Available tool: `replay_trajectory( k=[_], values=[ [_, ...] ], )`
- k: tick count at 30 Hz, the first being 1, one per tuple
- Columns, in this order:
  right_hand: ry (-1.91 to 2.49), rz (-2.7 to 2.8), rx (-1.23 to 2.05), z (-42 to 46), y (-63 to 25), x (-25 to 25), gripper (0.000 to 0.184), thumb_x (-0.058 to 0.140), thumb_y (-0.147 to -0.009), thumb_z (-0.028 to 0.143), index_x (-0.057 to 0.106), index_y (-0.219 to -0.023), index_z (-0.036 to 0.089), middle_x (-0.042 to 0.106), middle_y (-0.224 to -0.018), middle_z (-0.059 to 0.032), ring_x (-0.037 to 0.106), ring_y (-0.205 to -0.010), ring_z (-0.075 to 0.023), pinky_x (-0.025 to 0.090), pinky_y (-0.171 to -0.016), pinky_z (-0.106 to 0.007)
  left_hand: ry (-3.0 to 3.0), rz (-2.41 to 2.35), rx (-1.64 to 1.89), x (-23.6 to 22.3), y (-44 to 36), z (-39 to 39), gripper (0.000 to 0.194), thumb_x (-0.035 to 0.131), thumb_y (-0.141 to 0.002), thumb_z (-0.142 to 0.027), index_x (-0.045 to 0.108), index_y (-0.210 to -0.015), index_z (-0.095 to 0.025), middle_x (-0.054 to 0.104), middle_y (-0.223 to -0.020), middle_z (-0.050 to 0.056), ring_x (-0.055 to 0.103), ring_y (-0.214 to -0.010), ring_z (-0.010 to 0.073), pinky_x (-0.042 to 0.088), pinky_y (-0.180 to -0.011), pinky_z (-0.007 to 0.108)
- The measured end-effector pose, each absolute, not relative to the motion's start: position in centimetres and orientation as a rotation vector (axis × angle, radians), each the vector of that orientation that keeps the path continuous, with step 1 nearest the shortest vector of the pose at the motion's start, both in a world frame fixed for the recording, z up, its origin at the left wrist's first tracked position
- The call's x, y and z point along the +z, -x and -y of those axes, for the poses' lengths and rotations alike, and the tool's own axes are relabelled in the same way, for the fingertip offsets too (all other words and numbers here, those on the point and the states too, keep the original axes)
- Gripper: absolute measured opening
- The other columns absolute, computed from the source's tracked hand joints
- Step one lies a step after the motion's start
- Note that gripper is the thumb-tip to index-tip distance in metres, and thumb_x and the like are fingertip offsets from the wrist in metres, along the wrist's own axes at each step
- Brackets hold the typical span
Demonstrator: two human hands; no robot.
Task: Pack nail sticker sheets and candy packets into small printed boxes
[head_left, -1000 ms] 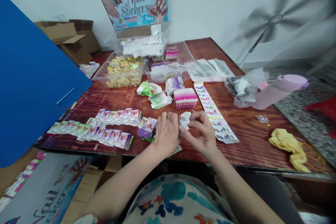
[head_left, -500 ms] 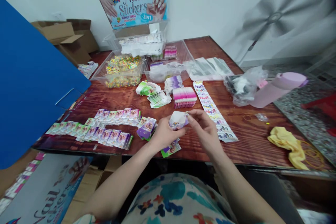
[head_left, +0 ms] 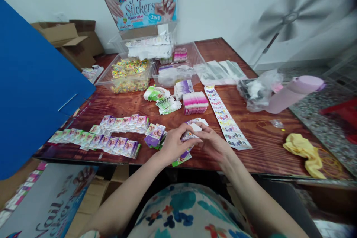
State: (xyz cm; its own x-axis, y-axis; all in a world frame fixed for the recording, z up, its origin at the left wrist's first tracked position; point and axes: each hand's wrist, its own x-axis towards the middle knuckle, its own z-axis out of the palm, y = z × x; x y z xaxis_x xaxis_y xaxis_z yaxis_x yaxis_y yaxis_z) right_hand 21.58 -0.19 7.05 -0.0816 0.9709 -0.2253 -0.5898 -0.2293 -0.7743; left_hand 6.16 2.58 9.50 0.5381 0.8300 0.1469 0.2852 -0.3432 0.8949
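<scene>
Between both hands, over the table's front part, is a small printed card box in white and purple, with white flaps showing at its far end. My left hand is closed around its near left side. My right hand grips the right end, its fingertips against the white part. Fingers cover much of the box. Beneath the hands lie several purple and green printed packets. Just left of my left hand is a loose pile of similar packets.
Rows of packets lie at left. Card stacks and a sticker strip lie beyond my hands. Behind stand clear tubs, one with colourful candy. A pink bottle, yellow cloth and blue panel flank the table.
My hands have drawn together around the small box. My left fingers now reach over its top, and it has tilted, with its white flaps pointing away to the right.
</scene>
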Motion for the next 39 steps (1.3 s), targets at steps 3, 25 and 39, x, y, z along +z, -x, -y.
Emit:
replay_trajectory(
  k=[3, 25, 39],
  values=[
    [0.937, 0.824, 1.292, 0.7, -21.4, 7.0, 0.021, 0.081, -0.067, 0.034, 0.071, -0.083, 0.024, 0.069, -0.084, -0.0001, 0.063, -0.077, -0.0155, 0.050, -0.073, -0.029, -1.942, -0.991, 0.712, 9.5, -5.9, -2.7, 0.023, 0.054, -0.090, -0.044, 0.049, -0.091, -0.021, 0.055, -0.065, -0.006, 0.053, -0.058, 0.0116, 0.037, -0.060, 0.023],
    [1.042, 1.167, 1.063, 1.3, -22.1, 7.7, 0.012, 0.074, -0.077, 0.032, 0.078, -0.087, 0.026, 0.072, -0.088, -0.0035, 0.064, -0.082, -0.0177, 0.051, -0.078, -0.034, -2.132, -1.164, 0.679, 9.6, -5.9, -2.5, 0.014, 0.031, -0.098, -0.034, 0.038, -0.097, -0.023, 0.049, -0.069, -0.003, 0.053, -0.062, 0.0163, 0.033, -0.061, 0.028],
    [1.100, 1.421, 0.793, 1.7, -22.1, 6.7, 0.033, 0.055, -0.092, 0.041, 0.066, -0.120, 0.027, 0.070, -0.101, -0.0060, 0.065, -0.092, -0.0209, 0.050, -0.085, -0.039, -2.011, -1.233, 0.749, 10.7, -5.1, -3.3, 0.017, 0.029, -0.099, -0.035, 0.040, -0.097, -0.023, 0.049, -0.067, -0.003, 0.053, -0.060, 0.0153, 0.034, -0.059, 0.027]
  ],
)
